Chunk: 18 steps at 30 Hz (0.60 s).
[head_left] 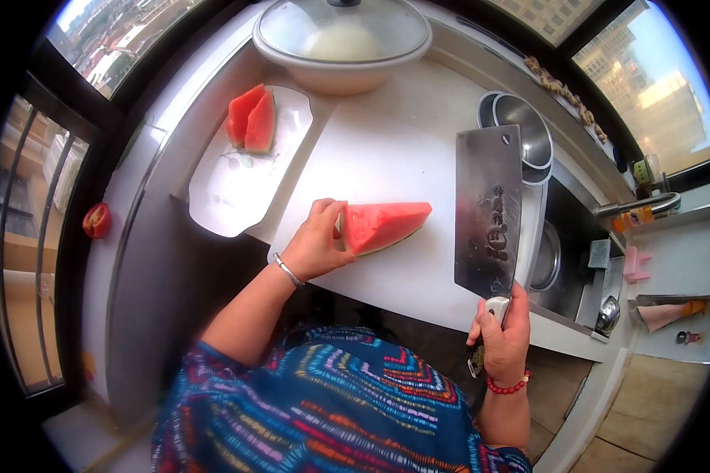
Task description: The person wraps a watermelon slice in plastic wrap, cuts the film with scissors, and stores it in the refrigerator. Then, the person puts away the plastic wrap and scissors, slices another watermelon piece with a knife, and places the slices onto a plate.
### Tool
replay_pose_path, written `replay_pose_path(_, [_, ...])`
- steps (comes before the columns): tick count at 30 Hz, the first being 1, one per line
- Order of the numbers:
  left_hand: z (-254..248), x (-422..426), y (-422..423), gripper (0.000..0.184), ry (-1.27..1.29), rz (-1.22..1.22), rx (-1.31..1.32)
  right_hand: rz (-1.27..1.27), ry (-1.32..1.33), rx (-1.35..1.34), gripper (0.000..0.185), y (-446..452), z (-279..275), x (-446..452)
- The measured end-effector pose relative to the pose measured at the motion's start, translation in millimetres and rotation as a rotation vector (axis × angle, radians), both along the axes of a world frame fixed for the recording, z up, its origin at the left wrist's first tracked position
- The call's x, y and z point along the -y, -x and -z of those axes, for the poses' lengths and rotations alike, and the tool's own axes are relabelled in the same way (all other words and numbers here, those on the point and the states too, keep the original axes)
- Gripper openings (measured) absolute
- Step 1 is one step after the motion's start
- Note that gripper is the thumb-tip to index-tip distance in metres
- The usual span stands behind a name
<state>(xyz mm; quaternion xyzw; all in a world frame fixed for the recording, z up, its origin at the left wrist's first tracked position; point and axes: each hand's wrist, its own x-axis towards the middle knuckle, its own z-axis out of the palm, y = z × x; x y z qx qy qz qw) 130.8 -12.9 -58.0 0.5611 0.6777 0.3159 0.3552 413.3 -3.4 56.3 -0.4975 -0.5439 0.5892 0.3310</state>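
A wedge of watermelon (386,224) lies on the white cutting board (363,158), its red flesh up and green rind toward me. My left hand (317,240) grips its left end between thumb and fingers. In my right hand (502,331) is the handle of a large cleaver (487,213), whose broad dark blade points away from me, right of the wedge and apart from it. Two cut pieces of watermelon (252,120) rest at the far end of a white tray (237,185), left of the board.
A large lidded pot (343,47) stands at the back. Metal bowls (522,130) sit at the back right, beside the sink (564,236) and its faucet (647,206). A cut red fruit (97,221) lies on the far-left ledge. Ginger-like roots (564,94) line the window sill.
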Motion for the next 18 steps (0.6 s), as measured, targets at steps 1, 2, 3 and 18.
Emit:
replay_pose_path(1, [2.2, 0.1, 0.8, 0.081, -0.004, -0.003, 0.005, -0.068, 0.012, 0.013, 0.044, 1.4, -0.6, 2.8])
replay_pose_path(2, [4.4, 0.5, 1.6, 0.079, -0.028, -0.002, 0.003, -0.112, 0.049, 0.050, 0.045, 5.1, -2.9, 5.3])
replay_pose_path(3, [5.9, 1.6, 1.9, 0.078, -0.050, -0.003, 0.001, -0.161, 0.057, 0.063, 0.045, 7.7, -2.9, 7.0])
replay_pose_path(18, [6.8, 5.4, -1.6, 0.073, -0.100, -0.043, -0.038, -0.338, 0.055, 0.241, 0.045, 27.2, -5.7, 13.2])
